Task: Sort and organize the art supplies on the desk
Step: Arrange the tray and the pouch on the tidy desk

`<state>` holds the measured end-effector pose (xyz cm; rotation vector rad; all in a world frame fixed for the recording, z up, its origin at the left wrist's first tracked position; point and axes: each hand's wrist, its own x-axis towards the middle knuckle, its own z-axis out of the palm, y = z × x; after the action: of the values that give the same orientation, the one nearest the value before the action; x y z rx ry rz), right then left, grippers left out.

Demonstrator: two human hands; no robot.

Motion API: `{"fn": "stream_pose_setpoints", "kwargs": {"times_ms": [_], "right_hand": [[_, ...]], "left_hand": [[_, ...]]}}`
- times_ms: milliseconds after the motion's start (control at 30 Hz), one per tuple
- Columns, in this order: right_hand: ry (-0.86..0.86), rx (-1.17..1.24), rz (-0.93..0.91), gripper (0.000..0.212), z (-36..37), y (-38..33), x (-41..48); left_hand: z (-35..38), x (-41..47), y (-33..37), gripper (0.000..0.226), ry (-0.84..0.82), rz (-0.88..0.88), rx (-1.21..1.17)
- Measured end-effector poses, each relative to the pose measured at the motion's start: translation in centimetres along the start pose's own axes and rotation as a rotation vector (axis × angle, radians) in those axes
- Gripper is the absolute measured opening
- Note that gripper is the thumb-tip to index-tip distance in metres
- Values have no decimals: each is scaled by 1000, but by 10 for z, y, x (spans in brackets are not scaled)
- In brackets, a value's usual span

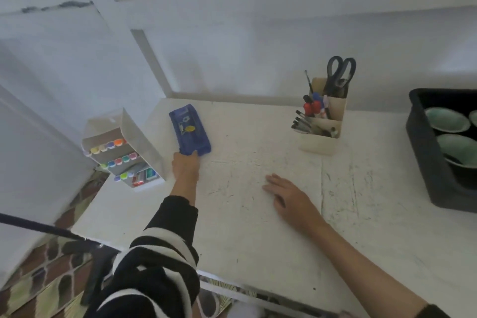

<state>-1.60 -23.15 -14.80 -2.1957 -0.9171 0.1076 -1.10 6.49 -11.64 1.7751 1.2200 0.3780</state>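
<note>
A blue pencil case [189,128] lies on the white desk [258,227] near its far left. My left hand [186,166] grips the case's near end, fingers hidden under it. My right hand [289,197] rests flat on the desk's middle, fingers straight, holding nothing. A white tiered marker rack [123,147] with rows of coloured caps stands at the left edge. A cream desk organizer [322,121] at the back holds pens, markers, a brush and black scissors [339,72].
A dark bin [423,152] with green bowls [446,120] sits at the desk's right edge. White walls close off the back and left. A patterned floor shows below the desk's left and front edges.
</note>
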Motion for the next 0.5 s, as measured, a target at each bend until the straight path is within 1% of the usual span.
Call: {"fn": "stream_pose_setpoints", "kwargs": {"times_ms": [100, 167, 233, 367, 433, 500], "right_hand": [[-11, -8, -5, 40, 1, 0, 0], [-11, -13, -4, 40, 0, 0, 1], [-11, -15, 0, 40, 0, -1, 2], [-54, -25, 15, 43, 1, 0, -1], [-64, 44, 30, 45, -3, -2, 0], [-52, 188, 67, 49, -17, -9, 7]], "left_hand": [[6, -6, 7, 26, 112, 39, -169], [6, -13, 18, 8, 187, 135, -298], [1, -23, 34, 8, 242, 252, -364], [-23, -51, 67, 24, 327, 423, -485], [-36, -65, 80, 22, 328, 475, -516], [-46, -81, 91, 21, 298, 498, -586]]}}
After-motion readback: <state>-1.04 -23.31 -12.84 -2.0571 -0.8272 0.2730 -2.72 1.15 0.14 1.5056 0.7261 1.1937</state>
